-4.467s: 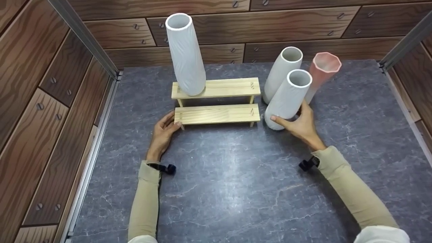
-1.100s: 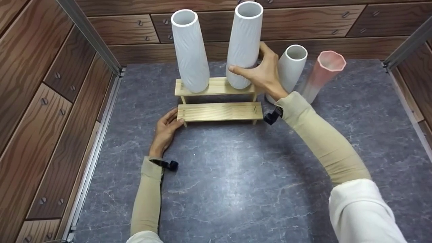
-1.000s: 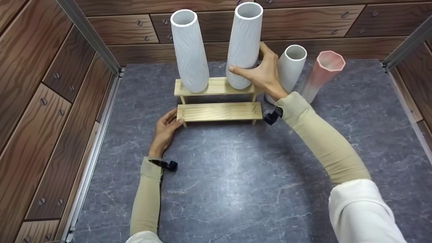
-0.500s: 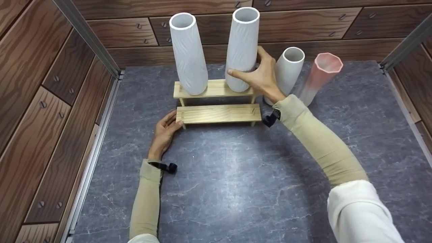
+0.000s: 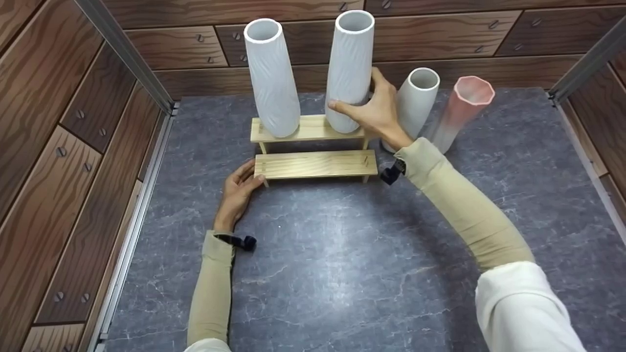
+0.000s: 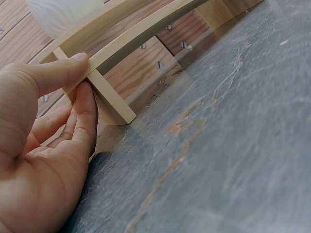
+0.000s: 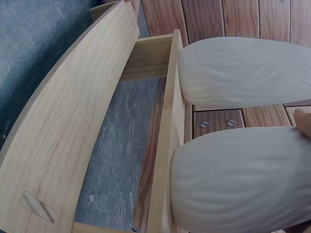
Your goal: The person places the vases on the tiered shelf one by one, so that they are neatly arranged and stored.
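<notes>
A two-tier wooden stand (image 5: 315, 165) is at the back middle of the table. On its upper tier, at the left, a white textured vase (image 5: 273, 85) stands upright. My right hand (image 5: 379, 110) grips a second white vase (image 5: 349, 68) low on its body, its base on the right part of that tier. In the right wrist view the bases of both vases meet the upper board. My left hand (image 5: 237, 193) pinches the left end of the lower tier; the left wrist view has the thumb on top and fingers (image 6: 85, 114) against the end leg.
Right of the stand are a shorter white vase (image 5: 415, 105), partly behind my right hand, and a pink-to-white vase (image 5: 462, 110) with an eight-sided rim. Wood-patterned walls (image 5: 440, 34) enclose the grey marbled table (image 5: 332, 254) at the back and sides.
Since the earliest frame, my right hand has brought the second white vase from the table at the right up onto the upper tier. My left hand keeps its place on the stand.
</notes>
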### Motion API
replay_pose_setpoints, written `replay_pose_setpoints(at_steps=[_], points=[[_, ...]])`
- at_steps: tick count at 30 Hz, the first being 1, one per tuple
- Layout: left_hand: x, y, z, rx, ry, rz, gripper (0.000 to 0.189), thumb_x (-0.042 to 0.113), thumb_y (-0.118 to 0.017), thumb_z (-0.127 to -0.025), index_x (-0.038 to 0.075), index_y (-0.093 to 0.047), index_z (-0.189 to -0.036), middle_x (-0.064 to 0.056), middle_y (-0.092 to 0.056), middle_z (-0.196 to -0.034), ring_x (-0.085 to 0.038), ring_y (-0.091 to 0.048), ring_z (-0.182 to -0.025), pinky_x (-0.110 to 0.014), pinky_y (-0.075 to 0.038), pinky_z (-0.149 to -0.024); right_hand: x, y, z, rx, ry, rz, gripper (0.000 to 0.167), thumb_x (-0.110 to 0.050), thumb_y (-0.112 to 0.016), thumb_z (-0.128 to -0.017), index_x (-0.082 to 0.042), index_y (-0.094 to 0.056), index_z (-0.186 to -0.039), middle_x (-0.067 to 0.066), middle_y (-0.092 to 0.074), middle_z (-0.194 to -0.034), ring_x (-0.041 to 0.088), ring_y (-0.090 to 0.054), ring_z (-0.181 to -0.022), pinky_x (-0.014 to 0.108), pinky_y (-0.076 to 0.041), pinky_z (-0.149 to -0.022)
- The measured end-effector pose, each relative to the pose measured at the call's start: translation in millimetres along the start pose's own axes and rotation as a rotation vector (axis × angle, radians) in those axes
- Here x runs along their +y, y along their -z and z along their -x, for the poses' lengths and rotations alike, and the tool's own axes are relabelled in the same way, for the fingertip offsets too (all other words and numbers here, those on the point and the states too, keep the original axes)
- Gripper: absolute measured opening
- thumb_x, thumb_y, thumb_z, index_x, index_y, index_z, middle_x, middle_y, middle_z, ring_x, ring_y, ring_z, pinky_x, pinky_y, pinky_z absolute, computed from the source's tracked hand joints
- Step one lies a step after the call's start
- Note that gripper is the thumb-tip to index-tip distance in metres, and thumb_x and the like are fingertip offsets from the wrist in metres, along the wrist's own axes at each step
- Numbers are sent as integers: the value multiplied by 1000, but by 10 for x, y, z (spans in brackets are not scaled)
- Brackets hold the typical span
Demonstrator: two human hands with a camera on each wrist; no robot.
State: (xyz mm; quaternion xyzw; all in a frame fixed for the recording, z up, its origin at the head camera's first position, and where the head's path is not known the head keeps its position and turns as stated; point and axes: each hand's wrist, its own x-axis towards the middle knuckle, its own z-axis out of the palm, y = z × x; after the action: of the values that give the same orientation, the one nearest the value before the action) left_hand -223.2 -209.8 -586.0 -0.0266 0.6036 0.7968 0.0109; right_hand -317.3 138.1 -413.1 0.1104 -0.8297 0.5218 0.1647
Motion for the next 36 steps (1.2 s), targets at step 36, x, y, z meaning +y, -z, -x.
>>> replay_pose_setpoints(at_steps=[36], points=[[3, 5, 7, -10, 2, -26, 66, -11, -68, -98, -10, -41, -158, -30, -45, -160, -31, -54, -138, -21, -57, -100, 10, 598, 592, 25, 80, -115, 58, -8, -86, -88, 2, -63, -140, 12, -71, -136, 28, -71, -120, 46, -60, -104]])
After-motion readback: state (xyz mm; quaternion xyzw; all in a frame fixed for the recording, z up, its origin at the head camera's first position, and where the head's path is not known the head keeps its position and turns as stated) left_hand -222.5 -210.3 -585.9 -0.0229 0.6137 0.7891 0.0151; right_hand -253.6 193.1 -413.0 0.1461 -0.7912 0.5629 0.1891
